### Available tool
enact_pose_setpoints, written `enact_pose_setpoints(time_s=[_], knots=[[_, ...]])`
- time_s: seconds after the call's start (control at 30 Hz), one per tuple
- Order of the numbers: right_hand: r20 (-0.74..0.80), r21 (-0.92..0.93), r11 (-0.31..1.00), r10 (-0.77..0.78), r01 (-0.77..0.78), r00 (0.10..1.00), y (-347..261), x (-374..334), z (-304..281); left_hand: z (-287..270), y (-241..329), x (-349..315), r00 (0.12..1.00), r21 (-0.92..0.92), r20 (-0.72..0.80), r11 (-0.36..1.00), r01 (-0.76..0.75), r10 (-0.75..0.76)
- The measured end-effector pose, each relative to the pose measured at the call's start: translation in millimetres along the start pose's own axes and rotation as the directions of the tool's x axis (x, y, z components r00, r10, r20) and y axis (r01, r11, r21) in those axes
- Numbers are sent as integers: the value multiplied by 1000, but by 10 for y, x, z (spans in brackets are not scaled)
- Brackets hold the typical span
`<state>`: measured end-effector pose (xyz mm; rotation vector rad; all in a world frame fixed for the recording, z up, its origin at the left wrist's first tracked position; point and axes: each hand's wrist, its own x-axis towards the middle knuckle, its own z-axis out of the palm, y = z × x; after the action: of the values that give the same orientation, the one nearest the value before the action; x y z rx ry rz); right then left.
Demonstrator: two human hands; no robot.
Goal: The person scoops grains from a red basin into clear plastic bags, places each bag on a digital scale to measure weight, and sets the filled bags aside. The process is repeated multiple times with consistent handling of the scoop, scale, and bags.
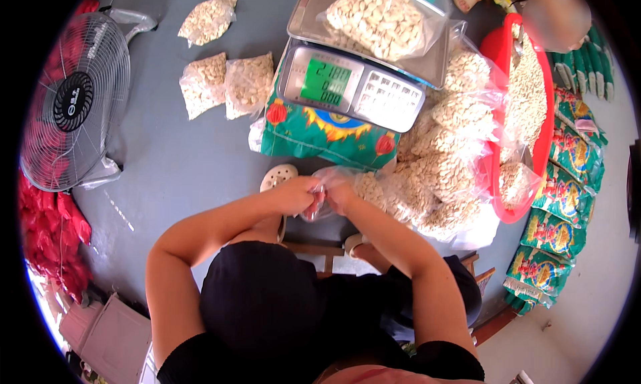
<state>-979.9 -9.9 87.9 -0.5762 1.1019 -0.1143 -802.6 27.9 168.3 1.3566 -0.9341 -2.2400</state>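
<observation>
Smooth grey floor (153, 157) spreads beneath everything, with one round wire-caged fan (73, 103) at its left carrying white lettering on its dark hub, and a heap of shiny red plastic (50, 230) behind it. Low in front of me, both my hands are together on one thin, clear plastic bag (315, 207): my left hand (297, 196) is clamped on its gathered film, and my right hand (340, 194) pinches it just alongside, some fingertips hidden by the plastic. I cannot tell whether the pale pieces right beside my right hand lie inside this bag or in the next one. Ahead of me stands one silver-and-grey digital scale (350, 83), its green-lit screen (325, 80) showing three rows of digits next to a white keypad of small printed keys. One large clear bag of pale, flat beans (380, 20) sits on its pan. Under the scale's front edge shows a green printed sack (327, 135) with two red lantern pictures. Left of the scale, three small filled clear bags (208, 20) lie on the floor, two of them touching. To its right rises a pile of filled clear bags (441, 150), too overlapped to count, against one red plastic basin (494, 47) of loose pale pieces. Farther right, at least five green sacks (567, 197) bear colourful printed labels.
</observation>
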Motion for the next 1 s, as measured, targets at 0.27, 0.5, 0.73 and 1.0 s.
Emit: enact_pose_setpoints(time_s=[0.27,0.5,0.73,1.0], knots=[[-369,177,969,230,-175,900,-708,-485,389,-343,-34,-161,786,-152,-595,936,-319,171],[86,-303,952,-9,35,996,-1132,-895,150,-275,123,-87,948,-23,-194,965,-260,251],[76,-835,73,-966,546,245,-3480,-544,272,-61,324,3,958,122,-122,962,-246,261],[410,-911,-269,-502,313,761,-4138,-416,313,-83,96,0,979,9,-96,984,-178,178]])
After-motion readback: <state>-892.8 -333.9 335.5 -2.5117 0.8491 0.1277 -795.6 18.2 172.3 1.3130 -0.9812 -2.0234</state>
